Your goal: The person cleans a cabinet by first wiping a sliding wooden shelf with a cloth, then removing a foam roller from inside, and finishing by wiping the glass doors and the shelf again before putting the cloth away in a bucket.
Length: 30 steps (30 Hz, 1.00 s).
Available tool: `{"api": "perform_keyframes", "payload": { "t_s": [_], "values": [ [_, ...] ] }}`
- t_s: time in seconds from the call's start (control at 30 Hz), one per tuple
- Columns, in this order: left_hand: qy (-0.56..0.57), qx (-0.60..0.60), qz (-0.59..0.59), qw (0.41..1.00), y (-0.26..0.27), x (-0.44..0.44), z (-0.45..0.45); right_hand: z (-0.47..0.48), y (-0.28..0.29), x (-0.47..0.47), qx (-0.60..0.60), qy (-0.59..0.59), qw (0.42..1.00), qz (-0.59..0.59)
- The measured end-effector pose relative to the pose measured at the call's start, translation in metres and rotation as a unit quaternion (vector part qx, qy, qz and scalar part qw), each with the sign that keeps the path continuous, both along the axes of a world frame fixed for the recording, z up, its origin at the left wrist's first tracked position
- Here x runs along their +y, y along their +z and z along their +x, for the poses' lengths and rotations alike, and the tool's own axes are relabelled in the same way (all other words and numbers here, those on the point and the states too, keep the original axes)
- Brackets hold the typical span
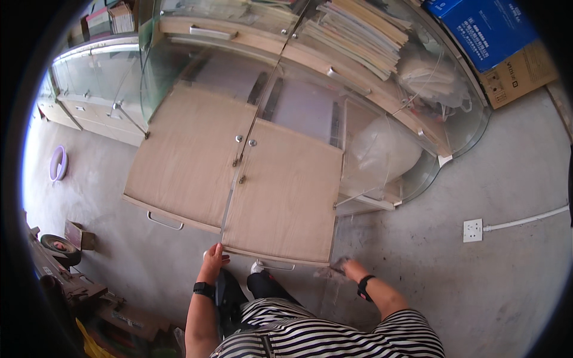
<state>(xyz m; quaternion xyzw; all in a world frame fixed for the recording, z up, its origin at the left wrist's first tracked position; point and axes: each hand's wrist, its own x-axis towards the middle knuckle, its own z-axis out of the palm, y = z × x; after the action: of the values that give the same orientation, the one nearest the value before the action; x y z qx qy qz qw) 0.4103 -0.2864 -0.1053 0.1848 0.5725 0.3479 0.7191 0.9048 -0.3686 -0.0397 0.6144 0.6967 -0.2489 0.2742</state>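
Two pale wood-grain cabinet panels stand out from the cabinet side by side, the left one (192, 152) and the right one (286, 197), each with a round metal lock and a metal handle at the near edge. My left hand (215, 261) touches the near left corner of the right panel, thumb on its edge. At the near right corner of that panel my right hand (351, 268) holds a crumpled cloth (333, 270), partly blurred. A black band is on each wrist. Behind the panels is a glass-fronted cabinet (309, 67) with drawers.
Stacked papers (358, 36) and plastic bags (385, 147) lie inside the cabinet. Blue and brown cardboard boxes (488, 31) are at the upper right. A wall socket (472, 230) is on the right, a purple basin (58, 163) at left, a wheeled metal object (61, 247) at lower left.
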Motion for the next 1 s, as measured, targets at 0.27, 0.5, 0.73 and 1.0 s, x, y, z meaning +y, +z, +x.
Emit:
{"api": "perform_keyframes", "payload": {
  "t_s": [0.27, 0.5, 0.73, 1.0],
  "values": [
    [0.034, 0.051, -0.064, 0.996, 0.023, 0.0, 0.007, -0.014, -0.017, -0.074, 0.122, -0.185, 0.973, 0.07],
    [0.108, -0.053, 0.113, 0.986, 0.13, -0.023, -0.014, -0.045, -0.038, -0.066, 0.172, -0.087, 0.977, 0.09],
    [-0.144, -0.172, 0.519, 0.825, 0.372, -0.035, -0.027, -0.116, -0.04, -0.025, 0.291, 0.016, 0.95, 0.116],
    [-0.09, -0.379, 0.712, 0.585, 0.44, -0.03, -0.073, -0.256, -0.014, 0.031, 0.32, 0.095, 0.939, 0.087]
  ]
}}
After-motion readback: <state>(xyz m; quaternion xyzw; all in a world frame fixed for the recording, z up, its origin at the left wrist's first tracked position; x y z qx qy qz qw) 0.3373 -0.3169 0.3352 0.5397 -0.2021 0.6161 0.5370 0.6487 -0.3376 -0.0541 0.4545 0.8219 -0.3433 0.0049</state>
